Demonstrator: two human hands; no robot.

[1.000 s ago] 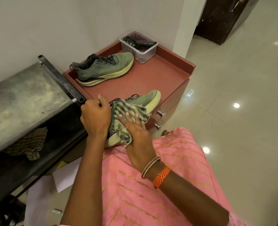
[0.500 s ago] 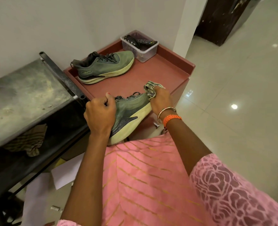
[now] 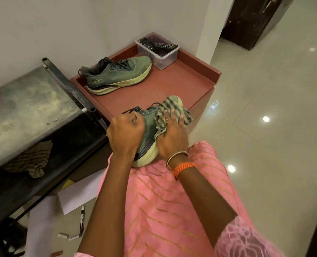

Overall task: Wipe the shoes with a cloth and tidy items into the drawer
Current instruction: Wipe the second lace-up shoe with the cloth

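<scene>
While the left hand (image 3: 125, 134) grips the heel end of a green shoe (image 3: 149, 130) in a closed fist, the right hand (image 3: 172, 138) presses a striped cloth (image 3: 172, 110) flat against the shoe's side and toe, fingers spread over the fabric. That shoe is held at the front edge of the red tabletop (image 3: 172, 84). Its mate, the second shoe (image 3: 117, 75), sits farther back near the wall, beside a clear plastic box (image 3: 163, 56) holding remotes.
</scene>
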